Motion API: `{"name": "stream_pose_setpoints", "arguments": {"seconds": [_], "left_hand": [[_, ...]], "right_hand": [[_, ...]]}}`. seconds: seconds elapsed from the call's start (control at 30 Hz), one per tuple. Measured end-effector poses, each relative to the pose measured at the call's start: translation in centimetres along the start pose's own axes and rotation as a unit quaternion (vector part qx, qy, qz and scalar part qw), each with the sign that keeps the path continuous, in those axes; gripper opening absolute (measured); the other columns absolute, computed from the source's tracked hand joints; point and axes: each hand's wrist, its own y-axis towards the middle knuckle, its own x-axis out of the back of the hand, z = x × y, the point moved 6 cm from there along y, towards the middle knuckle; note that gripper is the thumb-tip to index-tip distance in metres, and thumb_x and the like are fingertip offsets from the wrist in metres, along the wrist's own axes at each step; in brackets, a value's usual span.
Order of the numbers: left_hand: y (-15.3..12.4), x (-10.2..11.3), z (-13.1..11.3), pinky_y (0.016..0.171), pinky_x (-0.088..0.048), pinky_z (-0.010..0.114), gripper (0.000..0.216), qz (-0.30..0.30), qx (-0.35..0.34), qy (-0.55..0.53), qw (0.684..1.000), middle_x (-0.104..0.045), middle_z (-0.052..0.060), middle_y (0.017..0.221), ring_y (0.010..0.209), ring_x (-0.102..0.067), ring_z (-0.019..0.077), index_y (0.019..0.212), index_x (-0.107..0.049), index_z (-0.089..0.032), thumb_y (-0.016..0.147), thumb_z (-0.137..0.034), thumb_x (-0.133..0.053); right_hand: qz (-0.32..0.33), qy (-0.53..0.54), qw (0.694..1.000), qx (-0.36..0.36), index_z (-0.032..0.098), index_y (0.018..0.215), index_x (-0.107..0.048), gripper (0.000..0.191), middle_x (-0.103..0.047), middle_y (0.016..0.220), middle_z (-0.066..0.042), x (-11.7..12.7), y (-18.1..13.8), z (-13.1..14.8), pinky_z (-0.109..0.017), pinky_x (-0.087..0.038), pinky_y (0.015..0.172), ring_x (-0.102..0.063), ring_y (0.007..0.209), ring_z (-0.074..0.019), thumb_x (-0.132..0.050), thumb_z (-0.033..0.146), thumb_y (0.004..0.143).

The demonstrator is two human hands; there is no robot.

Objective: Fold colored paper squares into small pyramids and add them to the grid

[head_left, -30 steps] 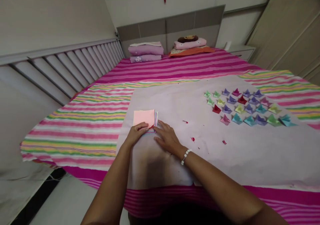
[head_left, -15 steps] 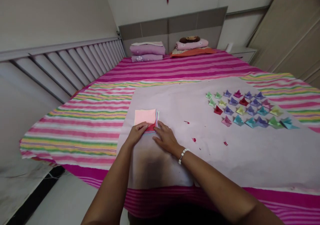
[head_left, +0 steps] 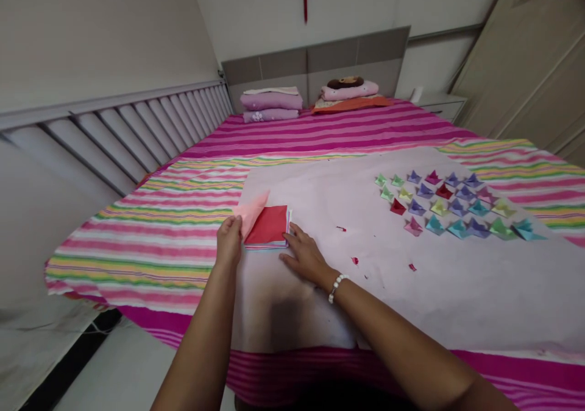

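Note:
A stack of coloured paper squares (head_left: pixel 269 228) lies on a pale sheet (head_left: pixel 411 289) spread over the bed, with a red square now on top. My left hand (head_left: pixel 229 240) pinches a pink paper sheet (head_left: pixel 251 211) by its near edge and holds it lifted off the stack to the left. My right hand (head_left: pixel 304 256) lies flat with fingers spread beside the stack's right near corner, a bead bracelet on the wrist.
Several small folded paper shapes (head_left: pixel 450 204) in many colours sit in rows to the right. Tiny red scraps (head_left: pixel 354 260) dot the sheet. Folded bedding (head_left: pixel 272 103) and a pillow pile (head_left: pixel 350 91) lie at the headboard. A slatted rail (head_left: pixel 128 137) runs along the left.
My left hand has peeled the pink top sheet up and to the left, uncovering the red square beneath. My right hand has stayed by the stack.

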Motion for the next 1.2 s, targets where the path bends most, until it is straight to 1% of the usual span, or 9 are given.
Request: {"name": "stream_pose_setpoints", "arguments": {"seconds": [0.13, 0.27, 0.43, 0.5, 0.57, 0.73, 0.87, 1.03, 1.2], "left_hand": [[-1.0, -0.6, -2.7, 0.067, -0.051, 0.015, 0.012, -0.006, 0.032, -0.096, 0.995, -0.067, -0.003, 0.066, 0.064, -0.064, 0.0067, 0.07, -0.058, -0.016, 0.081, -0.015, -0.06], [-3.5, -2.1, -3.8, 0.074, -0.056, 0.023, 0.022, 0.035, 0.095, -0.136, 0.986, -0.073, 0.006, 0.075, 0.074, -0.069, 0.0117, 0.084, -0.065, -0.011, 0.091, -0.01, -0.044], [-7.9, -5.3, -2.3, 0.066, -0.057, 0.023, 0.022, 0.1, 0.223, -0.18, 0.953, -0.075, 0.007, 0.077, 0.065, -0.07, 0.0141, 0.091, -0.067, -0.01, 0.092, -0.014, -0.046], [-9.4, -6.6, -1.6, 0.066, -0.057, 0.023, 0.018, 0.123, 0.24, -0.168, 0.948, -0.075, 0.006, 0.074, 0.064, -0.07, 0.0143, 0.088, -0.068, -0.01, 0.089, -0.014, -0.05], [-10.5, -7.9, -1.2, 0.069, -0.057, 0.024, 0.013, 0.155, 0.237, -0.156, 0.946, -0.075, 0.007, 0.076, 0.068, -0.07, 0.0157, 0.085, -0.068, -0.01, 0.086, -0.016, -0.057], [-12.2, -9.7, -1.4, 0.078, -0.054, 0.029, 0.021, 0.205, 0.154, -0.101, 0.961, -0.074, 0.007, 0.088, 0.086, -0.069, 0.0212, 0.087, -0.065, -0.015, 0.074, -0.031, -0.072], [-13.5, -10.5, -1.4, 0.073, -0.053, 0.029, 0.031, 0.23, 0.112, -0.032, 0.966, -0.072, 0.004, 0.086, 0.084, -0.068, 0.0206, 0.094, -0.063, -0.019, 0.074, -0.042, -0.07], [-15.8, -11.8, -1.7, 0.067, -0.05, 0.028, 0.021, 0.294, 0.056, 0.063, 0.952, -0.07, 0.002, 0.076, 0.072, -0.065, 0.0181, 0.085, -0.066, -0.02, 0.077, -0.04, -0.068], [-16.6, -11.3, -3.1, 0.086, -0.048, 0.031, 0.023, 0.274, -0.063, 0.139, 0.95, -0.069, 0.007, 0.111, 0.1, -0.064, 0.023, 0.101, -0.069, -0.023, 0.079, -0.029, -0.069]], "right_hand": [[-0.062, 0.065, 0.996, 0.006, 0.02, 0.128, -0.056, 0.046, -0.037, 0.149, -0.015, 2.2, -0.7, 0.6, -0.047, -0.033, 0.107, -0.037, 0.134, -0.0297, -0.06, 0.034, 0.084], [-0.109, 0.255, 0.957, -0.089, 0.021, 0.115, -0.063, 0.038, -0.057, 0.131, -0.014, 4.7, -2.0, -0.4, -0.044, -0.038, 0.101, -0.052, 0.12, -0.0272, -0.059, 0.041, 0.084], [-0.001, 0.592, 0.774, -0.223, 0.02, 0.102, -0.067, 0.049, -0.071, 0.1, -0.011, 4.8, -4.2, -0.8, -0.039, -0.048, 0.079, -0.065, 0.086, -0.0223, -0.051, 0.062, 0.083], [0.027, 0.639, 0.737, -0.219, 0.018, 0.102, -0.068, 0.052, -0.072, 0.095, -0.01, 5.2, -5.0, -0.3, -0.039, -0.048, 0.079, -0.065, 0.083, -0.0215, -0.055, 0.064, 0.08], [-0.005, 0.611, 0.761, -0.217, 0.019, 0.104, -0.068, 0.049, -0.071, 0.101, -0.01, 6.0, -5.8, -0.5, -0.04, -0.047, 0.085, -0.064, 0.09, -0.0228, -0.063, 0.059, 0.076], [-0.178, 0.384, 0.882, -0.206, 0.023, 0.109, -0.068, 0.048, -0.063, 0.123, -0.01, 9.5, -8.1, -1.6, -0.046, -0.039, 0.099, -0.053, 0.116, -0.029, -0.071, 0.053, 0.071], [-0.201, 0.316, 0.917, -0.135, 0.025, 0.103, -0.071, 0.039, -0.064, 0.12, -0.009, 11.2, -8.9, -0.1, -0.046, -0.036, 0.102, -0.053, 0.116, -0.0284, -0.075, 0.046, 0.07], [-0.082, 0.537, 0.829, -0.136, 0.024, 0.104, -0.07, 0.036, -0.073, 0.095, -0.004, 9.3, -8.6, 1.3, -0.035, -0.049, 0.078, -0.065, 0.085, -0.0212, -0.074, 0.042, 0.073], [-0.099, 0.637, 0.74, -0.192, 0.019, 0.089, -0.073, 0.027, -0.074, 0.08, -0.003, 8.8, -9.2, 0.4, -0.03, -0.049, 0.07, -0.066, 0.072, -0.018, -0.079, 0.034, 0.068]]}}
